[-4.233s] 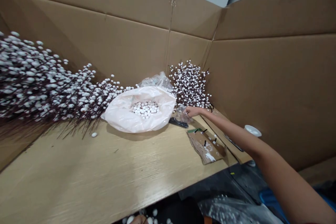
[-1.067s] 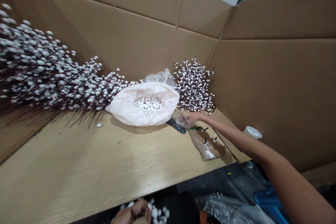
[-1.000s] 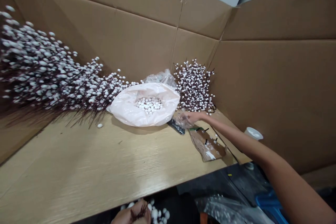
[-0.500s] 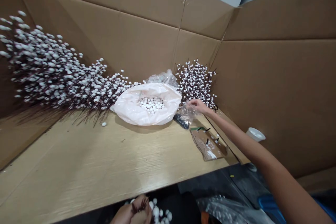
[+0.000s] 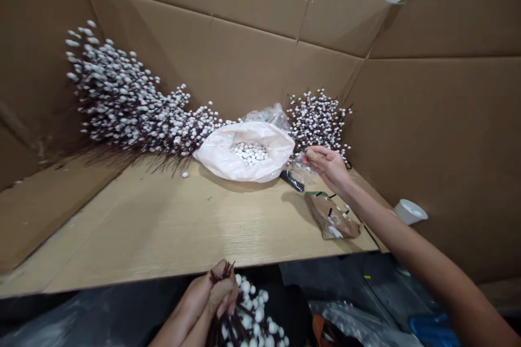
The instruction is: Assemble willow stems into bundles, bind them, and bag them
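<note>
My left hand (image 5: 223, 290), low at the table's front edge, is wrapped around a bundle of dark stems. White berries (image 5: 258, 314) on the bundle hang to the right below the fist, and the cut stem ends poke out above it. My right arm reaches forward over the table. The right hand (image 5: 328, 162) has its fingers pinched together beside a crumpled clear plastic bag (image 5: 302, 171); what is in the pinch, if anything, is too small to make out. Left of that hand stands an open white bag (image 5: 207, 154) with loose white berries (image 5: 249, 153) inside.
Berry stems (image 5: 122, 97) are heaped at the back left, with another bunch (image 5: 317, 119) at the back right. A cardboard piece (image 5: 337, 223) with black pegs and white smears lies near the right edge. A white cup (image 5: 410, 211) stands beyond it. Cardboard walls (image 5: 439, 119) enclose the table.
My right hand has drawn back slightly from the clear plastic bag. The left hand has risen further into view with its bundle. The whole view has shifted a little left.
</note>
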`<state>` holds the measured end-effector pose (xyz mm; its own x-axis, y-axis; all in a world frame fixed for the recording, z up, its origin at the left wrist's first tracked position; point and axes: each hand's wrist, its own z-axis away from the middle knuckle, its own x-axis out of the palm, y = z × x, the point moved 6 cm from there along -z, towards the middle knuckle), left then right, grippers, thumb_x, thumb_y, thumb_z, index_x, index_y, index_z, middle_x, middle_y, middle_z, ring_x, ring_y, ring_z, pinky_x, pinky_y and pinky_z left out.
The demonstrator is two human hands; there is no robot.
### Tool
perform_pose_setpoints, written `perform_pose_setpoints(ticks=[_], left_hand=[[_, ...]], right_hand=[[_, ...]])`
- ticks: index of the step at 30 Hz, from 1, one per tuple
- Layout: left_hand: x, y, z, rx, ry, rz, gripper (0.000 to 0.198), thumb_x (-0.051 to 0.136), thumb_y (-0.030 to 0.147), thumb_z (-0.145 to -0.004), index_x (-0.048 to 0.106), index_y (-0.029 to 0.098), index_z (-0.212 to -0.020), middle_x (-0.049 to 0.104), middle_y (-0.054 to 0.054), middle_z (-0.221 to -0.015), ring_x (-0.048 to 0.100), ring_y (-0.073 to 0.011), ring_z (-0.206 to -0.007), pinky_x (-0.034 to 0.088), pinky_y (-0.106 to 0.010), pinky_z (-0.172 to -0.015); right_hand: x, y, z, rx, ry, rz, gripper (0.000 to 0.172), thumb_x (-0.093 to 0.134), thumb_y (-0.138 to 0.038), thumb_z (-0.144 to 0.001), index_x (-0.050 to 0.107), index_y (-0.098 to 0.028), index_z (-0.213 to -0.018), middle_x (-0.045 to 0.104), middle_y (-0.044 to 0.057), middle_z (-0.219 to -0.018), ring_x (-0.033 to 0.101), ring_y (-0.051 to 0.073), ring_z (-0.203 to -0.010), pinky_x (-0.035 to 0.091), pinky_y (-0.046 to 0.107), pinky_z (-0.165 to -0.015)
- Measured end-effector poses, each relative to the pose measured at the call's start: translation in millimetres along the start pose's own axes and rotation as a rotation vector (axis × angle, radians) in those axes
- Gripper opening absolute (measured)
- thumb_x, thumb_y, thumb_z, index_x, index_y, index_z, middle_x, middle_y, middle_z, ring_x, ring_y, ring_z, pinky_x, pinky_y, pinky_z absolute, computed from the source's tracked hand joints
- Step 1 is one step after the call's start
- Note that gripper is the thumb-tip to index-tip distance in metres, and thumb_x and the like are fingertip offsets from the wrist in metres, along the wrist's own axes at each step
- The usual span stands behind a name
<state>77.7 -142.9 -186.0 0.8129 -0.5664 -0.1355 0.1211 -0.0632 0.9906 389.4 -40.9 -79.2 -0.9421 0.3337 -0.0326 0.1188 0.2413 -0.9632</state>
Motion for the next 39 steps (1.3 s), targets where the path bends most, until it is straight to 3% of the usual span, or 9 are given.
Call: perform_pose_setpoints(ticks=[3, 7, 12, 18, 24, 31, 35, 39], left_hand=[[-0.2, 18.8, 4.1, 0.133, -0.001, -0.028, 0.044, 0.034, 0.057, -0.093, 0.051, 0.021, -0.074, 0.053, -0.003, -0.074, 0.05, -0.018, -0.072, 0.045, -0.028, -0.073], [-0.4, 37.7, 6.7, 0.182, -0.01, -0.031, 0.039, 0.027, 0.047, -0.098, 0.043, 0.021, -0.073, 0.046, -0.001, -0.072, 0.048, -0.0155, -0.071, 0.041, -0.028, -0.073], [-1.6, 54.6, 12.1, 0.252, -0.016, 0.004, 0.034, 0.025, 0.038, -0.1, 0.038, 0.021, -0.072, 0.042, 0.001, -0.073, 0.045, -0.0142, -0.07, 0.039, -0.028, -0.071], [-5.3, 64.9, 21.5, 0.308, -0.026, 0.018, 0.032, 0.026, 0.029, -0.1, 0.037, 0.02, -0.071, 0.043, 0.0, -0.073, 0.045, -0.0136, -0.071, 0.04, -0.027, -0.07], [-5.1, 68.9, 26.8, 0.38, -0.089, 0.02, 0.032, 0.025, 0.028, -0.1, 0.037, 0.02, -0.071, 0.044, 0.0, -0.072, 0.045, -0.013, -0.069, 0.04, -0.026, -0.069], [-3.1, 73.4, 29.1, 0.349, -0.133, -0.018, 0.031, 0.027, 0.026, -0.099, 0.039, 0.02, -0.071, 0.045, 0.0, -0.07, 0.045, -0.0128, -0.067, 0.039, -0.027, -0.066], [-0.5, 77.1, 31.4, 0.346, -0.211, -0.027, 0.033, 0.026, 0.028, -0.099, 0.037, 0.02, -0.069, 0.045, 0.0, -0.068, 0.046, -0.0133, -0.066, 0.04, -0.028, -0.067], [3.6, 74.7, 30.7, 0.288, -0.284, -0.057, 0.031, 0.029, 0.029, -0.097, 0.04, 0.02, -0.069, 0.046, 0.001, -0.067, 0.047, -0.0127, -0.064, 0.039, -0.026, -0.065]], right_hand=[[43.0, -7.8, 41.4, 0.102, -0.204, -0.095, 0.034, 0.085, -0.038, -0.057, 0.068, -0.016, -0.077, 0.072, 0.003, -0.073, 0.069, 0.014, -0.068, 0.059, 0.03, -0.074], [98.4, -12.7, 91.4, 0.26, -0.556, -0.295, 0.018, 0.08, -0.024, -0.069, 0.068, -0.015, -0.078, 0.074, 0.004, -0.073, 0.071, 0.013, -0.069, 0.059, 0.027, -0.073], [134.7, -26.2, 127.6, 0.248, -0.706, -0.289, 0.01, 0.075, -0.02, -0.076, 0.068, -0.014, -0.079, 0.073, 0.003, -0.076, 0.07, 0.011, -0.07, 0.058, 0.024, -0.072], [148.3, -51.7, 144.7, 0.066, -0.718, -0.182, 0.005, 0.074, -0.011, -0.073, 0.073, -0.016, -0.074, 0.068, 0.0, -0.071, 0.063, 0.008, -0.066, 0.053, 0.017, -0.063], [154.3, -51.8, 151.6, 0.085, -0.719, -0.223, 0.006, 0.073, -0.009, -0.074, 0.074, -0.016, -0.075, 0.07, 0.0, -0.07, 0.066, 0.007, -0.062, 0.054, 0.014, -0.061], [157.8, -57.3, 152.1, 0.014, -0.768, -0.189, 0.006, 0.072, -0.011, -0.075, 0.075, -0.016, -0.076, 0.072, 0.002, -0.072, 0.068, 0.01, -0.065, 0.056, 0.017, -0.062], [159.3, -63.1, 148.3, -0.083, -0.878, -0.139, 0.005, 0.071, -0.012, -0.077, 0.075, -0.015, -0.076, 0.071, 0.005, -0.072, 0.066, 0.013, -0.067, 0.055, 0.022, -0.062], [163.5, -71.5, 146.2, -0.241, -1.067, -0.146, 0.008, 0.068, -0.014, -0.081, 0.076, -0.014, -0.08, 0.071, 0.007, -0.076, 0.066, 0.015, -0.075, 0.054, 0.028, -0.072]])
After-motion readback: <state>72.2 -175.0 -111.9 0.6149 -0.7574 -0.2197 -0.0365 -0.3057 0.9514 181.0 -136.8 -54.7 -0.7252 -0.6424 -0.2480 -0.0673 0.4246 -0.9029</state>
